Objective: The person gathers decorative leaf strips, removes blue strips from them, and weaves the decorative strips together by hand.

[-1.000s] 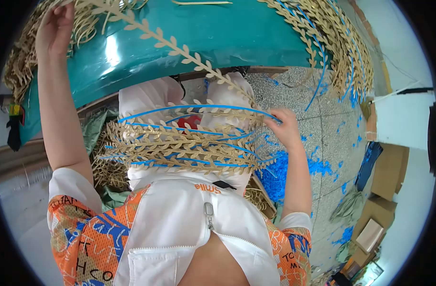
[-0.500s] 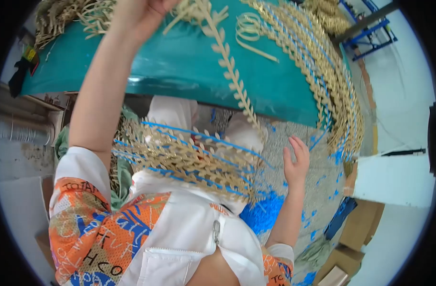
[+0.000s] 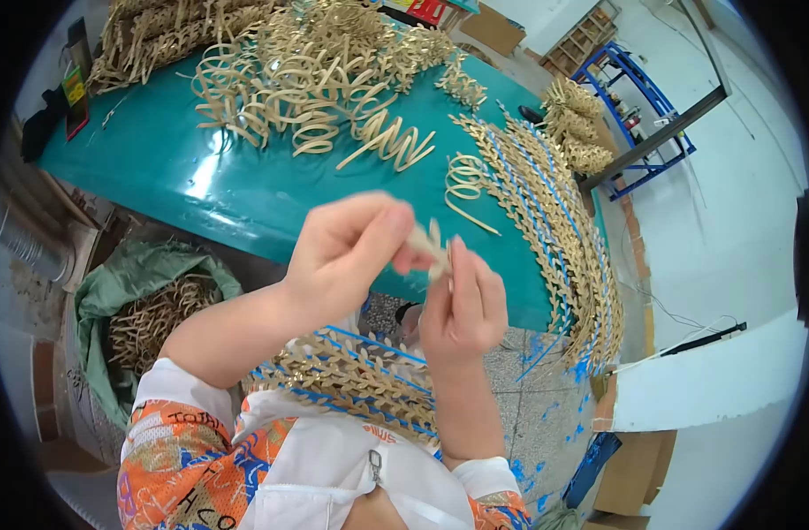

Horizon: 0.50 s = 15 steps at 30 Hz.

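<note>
My left hand [image 3: 347, 252] and my right hand [image 3: 464, 309] meet in front of the green table's near edge. Both are closed, fingertips pinching a pale gold leaf trim [image 3: 429, 247] between them. Motion blurs the trim, and the fingers hide part of it. Below my forearms, several gold leaf strands with blue strips [image 3: 360, 375] lie across my lap. Just beyond my right hand, a loose gold coil [image 3: 464, 181] rests on the tabletop.
The green table [image 3: 245, 199] bears a heap of curled gold trim [image 3: 307, 79]. Long gold leaf strands with blue strips [image 3: 550, 212] drape over its right end. A green sack [image 3: 95, 296] of trim pieces stands at lower left. Blue scraps [image 3: 532, 473] litter the floor.
My left hand has come down from above the table, and my right hand has risen from the right side to meet it. My right fingers have closed on the trim. The view has tilted up.
</note>
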Available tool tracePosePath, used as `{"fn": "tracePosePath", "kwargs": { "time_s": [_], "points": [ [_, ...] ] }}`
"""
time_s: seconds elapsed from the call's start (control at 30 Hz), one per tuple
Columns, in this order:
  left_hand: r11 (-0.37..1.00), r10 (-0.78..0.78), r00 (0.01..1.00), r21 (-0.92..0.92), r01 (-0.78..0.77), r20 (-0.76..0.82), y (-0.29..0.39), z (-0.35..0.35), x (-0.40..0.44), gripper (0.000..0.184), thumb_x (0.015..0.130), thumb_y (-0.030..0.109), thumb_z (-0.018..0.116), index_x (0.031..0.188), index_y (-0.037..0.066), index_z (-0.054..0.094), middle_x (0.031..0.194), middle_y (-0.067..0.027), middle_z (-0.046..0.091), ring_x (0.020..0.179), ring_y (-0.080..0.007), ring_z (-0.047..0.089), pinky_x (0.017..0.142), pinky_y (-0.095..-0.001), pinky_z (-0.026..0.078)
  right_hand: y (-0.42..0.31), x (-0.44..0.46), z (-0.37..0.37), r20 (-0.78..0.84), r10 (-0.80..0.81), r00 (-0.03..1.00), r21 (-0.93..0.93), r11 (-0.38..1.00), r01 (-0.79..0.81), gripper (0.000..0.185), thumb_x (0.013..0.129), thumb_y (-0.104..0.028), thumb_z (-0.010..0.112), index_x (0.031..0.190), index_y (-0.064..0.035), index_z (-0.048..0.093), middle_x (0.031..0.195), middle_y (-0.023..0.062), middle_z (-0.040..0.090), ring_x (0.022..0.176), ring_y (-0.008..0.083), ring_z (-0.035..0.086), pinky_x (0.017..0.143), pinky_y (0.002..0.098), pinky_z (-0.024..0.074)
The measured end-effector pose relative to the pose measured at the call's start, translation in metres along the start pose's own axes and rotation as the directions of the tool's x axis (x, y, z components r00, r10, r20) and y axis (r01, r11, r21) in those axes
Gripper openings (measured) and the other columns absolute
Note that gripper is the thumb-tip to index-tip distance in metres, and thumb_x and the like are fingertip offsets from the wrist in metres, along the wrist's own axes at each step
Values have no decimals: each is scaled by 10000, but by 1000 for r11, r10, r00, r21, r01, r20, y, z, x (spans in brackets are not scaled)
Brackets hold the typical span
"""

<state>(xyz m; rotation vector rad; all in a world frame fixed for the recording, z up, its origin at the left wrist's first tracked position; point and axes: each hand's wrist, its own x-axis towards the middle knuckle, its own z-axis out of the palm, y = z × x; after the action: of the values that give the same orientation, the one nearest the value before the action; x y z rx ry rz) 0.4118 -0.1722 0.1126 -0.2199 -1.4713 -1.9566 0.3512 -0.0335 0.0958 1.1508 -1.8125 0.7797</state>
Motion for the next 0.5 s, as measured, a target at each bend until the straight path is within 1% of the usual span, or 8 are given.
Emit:
{"fn": "tracePosePath", "kwargs": {
  "time_s": [0.07,0.1,0.17,0.23,0.33,0.4,0.43,0.5],
  "points": [
    [977,-95,985,-179,120,141,-15,-6,5,370,895,303,424,709,-5,512,646,-45,553,613,-109,543,567,-237,438,10,-12,-16,23,1,1000,-20,1000,-1,350,709,-4,626,1043,53,541,892,137,583,703,218,562,634,281,466],
    [958,-123,973,-234,168,193,-25,-7,11,372,893,306,425,711,-5,515,645,-44,556,620,-106,545,567,-239,437,16,-19,-26,-24,185,983,34,982,-184,309,750,-13,588,1049,48,540,880,124,588,684,191,556,620,270,464],
    [931,-252,960,301,206,121,-64,-5,48,268,880,204,438,799,-17,566,659,-70,555,653,-131,563,561,-260,446,28,-26,-46,-65,366,928,85,929,-360,272,791,-22,551,1055,43,539,868,112,592,665,164,551,606,259,462],
    [786,-89,996,614,73,-5,-115,5,81,254,856,209,464,889,-4,598,736,-106,601,695,-180,586,600,-293,457,41,-25,-64,-243,507,827,192,861,-471,235,835,-49,497,1048,39,545,860,93,590,637,127,528,566,229,445],
    [639,-10,1000,769,27,-27,-178,16,134,264,835,230,478,929,17,604,797,-129,617,757,-236,592,655,-332,466,52,-15,-89,-282,754,594,649,606,-461,315,856,-80,472,1137,60,444,754,81,584,598,115,501,524,232,442],
    [369,67,997,929,16,-44,-202,32,159,265,822,240,481,928,39,617,843,-131,622,779,-270,580,704,-367,459,58,-11,-103,-264,762,592,700,573,-425,351,857,-91,477,1167,58,406,743,86,579,574,111,492,506,225,433],
    [374,69,997,927,3,-31,-207,37,168,265,822,240,481,928,39,617,843,-131,622,779,-270,580,704,-367,459,63,-12,-109,-256,768,587,723,555,-411,371,858,-97,479,1182,57,387,738,88,576,562,109,487,497,222,428],
    [254,-282,957,967,6,68,-214,42,177,261,804,245,497,893,39,631,842,-125,624,759,-274,584,696,-367,464,76,-17,-119,-228,761,608,749,536,-390,372,863,-113,476,1187,43,380,726,94,569,536,112,485,476,218,418]
  ]
}}
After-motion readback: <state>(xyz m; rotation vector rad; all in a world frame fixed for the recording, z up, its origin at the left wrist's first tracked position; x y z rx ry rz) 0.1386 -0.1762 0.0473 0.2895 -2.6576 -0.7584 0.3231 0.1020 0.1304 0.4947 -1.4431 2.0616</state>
